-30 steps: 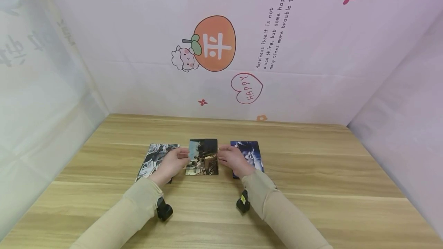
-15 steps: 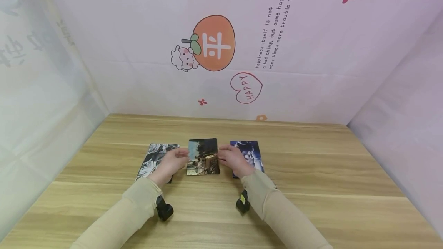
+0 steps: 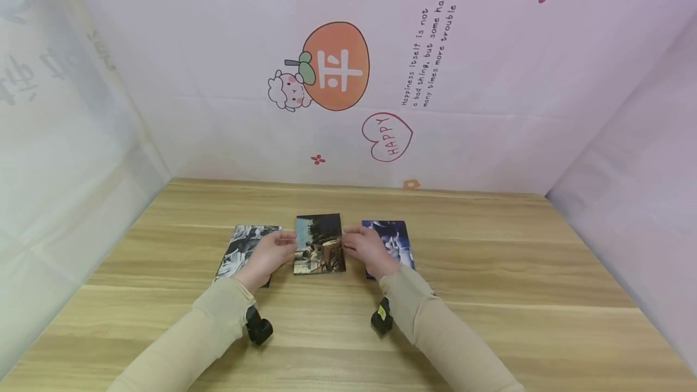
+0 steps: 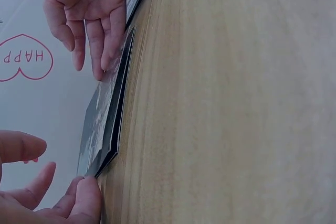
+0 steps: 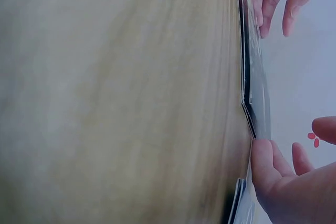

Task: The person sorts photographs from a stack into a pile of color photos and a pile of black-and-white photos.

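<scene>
In the middle of the wooden table lies a small stack of picture cards [image 3: 319,244], its top card printed with a brown and blue scene. My left hand [image 3: 269,257] is at the stack's left side, with fingertips [image 4: 86,192] right at its edge. Opposite it, my right hand [image 3: 372,251] has its fingertips [image 5: 262,156] at the right edge. The fingers of both hands are extended and loosely bent, with thumbs apart from the cards. Seen edge-on in the left wrist view, the top card sits slightly offset from those under it.
Partly under my left hand is a black-and-white picture card [image 3: 247,250]. A blue picture card [image 3: 394,241] lies beneath my right hand and wrist. Behind the wooden table [image 3: 490,295] rises a printed white cloth [image 3: 479,77], with plain cloth at both sides.
The top card of the middle stack has shifted slightly right, and its far edge now reaches a little farther back. Both hands have stayed nearly still at its sides.
</scene>
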Tool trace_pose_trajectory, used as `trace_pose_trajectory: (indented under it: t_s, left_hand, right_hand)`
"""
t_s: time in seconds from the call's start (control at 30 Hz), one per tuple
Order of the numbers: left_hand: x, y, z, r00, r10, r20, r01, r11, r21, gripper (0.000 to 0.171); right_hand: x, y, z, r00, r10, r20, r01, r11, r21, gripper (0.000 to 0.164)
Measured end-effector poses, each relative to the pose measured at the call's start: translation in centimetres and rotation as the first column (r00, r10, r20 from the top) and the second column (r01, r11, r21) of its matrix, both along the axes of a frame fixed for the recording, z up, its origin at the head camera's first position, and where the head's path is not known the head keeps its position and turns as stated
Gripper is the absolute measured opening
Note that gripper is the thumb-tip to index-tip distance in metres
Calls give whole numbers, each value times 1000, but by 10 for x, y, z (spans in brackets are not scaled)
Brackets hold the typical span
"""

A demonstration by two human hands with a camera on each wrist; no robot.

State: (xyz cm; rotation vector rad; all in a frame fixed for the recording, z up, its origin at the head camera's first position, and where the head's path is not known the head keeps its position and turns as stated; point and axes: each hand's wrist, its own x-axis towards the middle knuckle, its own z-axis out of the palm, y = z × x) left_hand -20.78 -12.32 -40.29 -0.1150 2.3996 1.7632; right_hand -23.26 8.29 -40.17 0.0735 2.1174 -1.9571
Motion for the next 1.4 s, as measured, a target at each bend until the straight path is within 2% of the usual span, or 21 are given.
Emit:
trace_pose_trajectory:
  t_s: [0.27, 0.57, 0.83, 1.2, 1.4]
  left_hand:
    - [-1, 0, 2, 1000, 12, -20, -13, 999, -44, 40]
    - [0, -3, 1, 999, 32, -41, -32, 999, -13, 44]
    - [3, 1, -1, 998, 54, -34, -53, 998, 28, 41]
    - [6, 15, -5, 997, 43, -61, -40, 998, 58, 42]
    - [8, 23, -5, 997, 16, -70, -12, 998, 60, 40]
  right_hand:
    - [-1, -4, 2, 998, -48, -32, 46, 998, -41, 37]
    - [1, -4, 3, 996, -92, -8, 91, 996, -17, 38]
    - [2, 2, -1, 995, -98, 7, 98, 995, 29, 35]
    - [7, 19, 2, 997, -72, -5, 72, 993, 93, 37]
    - [9, 32, 1, 998, -70, -6, 70, 992, 107, 38]
